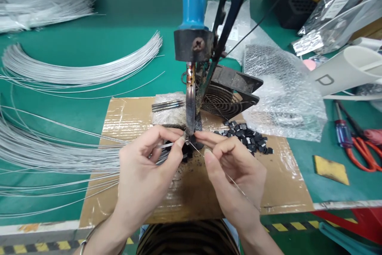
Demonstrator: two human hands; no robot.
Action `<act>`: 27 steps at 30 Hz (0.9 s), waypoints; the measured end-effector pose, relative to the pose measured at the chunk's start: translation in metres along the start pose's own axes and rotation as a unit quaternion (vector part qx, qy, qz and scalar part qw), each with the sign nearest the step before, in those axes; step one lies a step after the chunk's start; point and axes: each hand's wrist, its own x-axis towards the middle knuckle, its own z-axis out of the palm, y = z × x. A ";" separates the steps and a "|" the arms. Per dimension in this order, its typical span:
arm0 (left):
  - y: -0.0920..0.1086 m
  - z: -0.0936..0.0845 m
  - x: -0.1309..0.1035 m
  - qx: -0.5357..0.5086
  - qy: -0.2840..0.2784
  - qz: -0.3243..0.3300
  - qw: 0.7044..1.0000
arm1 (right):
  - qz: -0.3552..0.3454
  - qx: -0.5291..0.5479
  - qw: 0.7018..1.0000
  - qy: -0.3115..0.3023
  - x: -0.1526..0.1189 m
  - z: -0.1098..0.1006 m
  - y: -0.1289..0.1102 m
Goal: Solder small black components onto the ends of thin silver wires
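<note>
Just below the left grip (pixel 149 175) and right grip (pixel 240 175), cardboard (pixel 277 183) covers the counter (pixel 134 16); they pinch a wire (pixel 167 145) and, seemingly, solder (pixel 197 149), respectively.

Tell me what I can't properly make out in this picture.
All in the head view:
- The joint where the left hand pinches pale wires: hidden by fingers and the iron tip.
- Part of the thin wire: covered by the right hand.
- The wires' far ends: cut off by the left edge.
- The blue handle's top: cut off above.
- Black pieces: details too small.
</note>
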 end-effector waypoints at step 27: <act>-0.002 0.000 0.000 0.004 -0.002 -0.009 1.000 | 0.007 -0.001 1.000 0.004 -0.002 0.000 0.001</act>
